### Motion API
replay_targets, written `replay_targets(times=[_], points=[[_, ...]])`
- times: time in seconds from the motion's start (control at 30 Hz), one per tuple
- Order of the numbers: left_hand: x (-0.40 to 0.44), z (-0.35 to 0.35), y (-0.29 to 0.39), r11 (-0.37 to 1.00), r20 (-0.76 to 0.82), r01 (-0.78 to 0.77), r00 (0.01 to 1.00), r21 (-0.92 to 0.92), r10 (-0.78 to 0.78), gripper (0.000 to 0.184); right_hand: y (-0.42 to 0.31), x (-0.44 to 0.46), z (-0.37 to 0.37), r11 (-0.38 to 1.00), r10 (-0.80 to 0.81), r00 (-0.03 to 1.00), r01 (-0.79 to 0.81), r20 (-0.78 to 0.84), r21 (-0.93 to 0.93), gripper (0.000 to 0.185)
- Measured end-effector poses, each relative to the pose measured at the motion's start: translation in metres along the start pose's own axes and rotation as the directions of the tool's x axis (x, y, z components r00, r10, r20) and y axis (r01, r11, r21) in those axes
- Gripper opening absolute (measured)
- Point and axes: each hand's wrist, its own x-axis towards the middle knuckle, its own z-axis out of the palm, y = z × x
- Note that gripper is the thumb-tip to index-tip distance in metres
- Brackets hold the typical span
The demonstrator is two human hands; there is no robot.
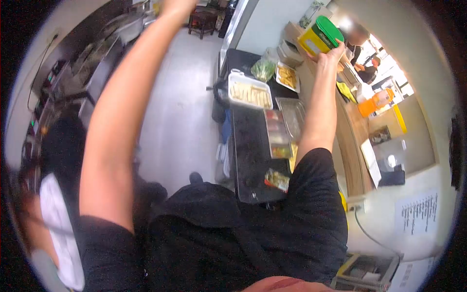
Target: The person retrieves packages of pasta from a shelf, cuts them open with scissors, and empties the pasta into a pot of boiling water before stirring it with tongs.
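Note:
My right hand is raised at the upper right, its fingers closed around the lower end of a yellow tub with a green lid. The tub is tilted and close to the wooden ledge. My left arm reaches up to the top edge of the view. Only the base of my left hand shows there; its fingers are cut off, so what they hold is hidden. Below the tub, a white tray of yellow food pieces and a bag of greens rest on the black table.
A white tray of pale rolls, a metal pan and clear containers share the table. On the wooden ledge stands an orange bottle. People are beyond the opening. A dark stool stands on the far floor.

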Motion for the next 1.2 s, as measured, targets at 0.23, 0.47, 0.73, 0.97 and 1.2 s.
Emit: replay_targets(times=[0.23, 0.47, 0.73, 0.97, 1.2], points=[[0.152, -0.042, -0.125, 0.912, -0.206, -0.154, 0.947, 0.38, 0.245, 0.056, -0.026, 0.233, -0.104, 0.981, -0.192, 0.907, 0.169, -0.376, -0.092, 0.054], [0.194, -0.035, -0.196, 0.951, -0.183, 0.023, 0.982, 0.308, 0.036, 0.053, 0.002, 0.338, -0.177, 0.932, -0.356, 0.717, 0.232, -0.6, -0.277, 0.055], [0.202, 0.051, -0.206, 0.979, 0.102, 0.093, 0.988, 0.182, -0.113, 0.046, 0.003, 0.399, -0.185, 0.786, -0.61, 0.526, 0.301, -0.593, -0.541, 0.039], [0.273, 0.122, -0.291, 0.972, 0.16, 0.211, 0.961, 0.104, -0.226, 0.05, 0.053, 0.428, -0.159, 0.51, -0.84, 0.081, 0.456, -0.536, -0.729, 0.026], [0.367, 0.236, -0.432, 0.995, 0.216, 0.009, 0.976, 0.095, -0.03, 0.048, 0.149, 0.369, -0.045, 0.157, -0.987, 0.052, 0.48, -0.151, -0.863, 0.021]])
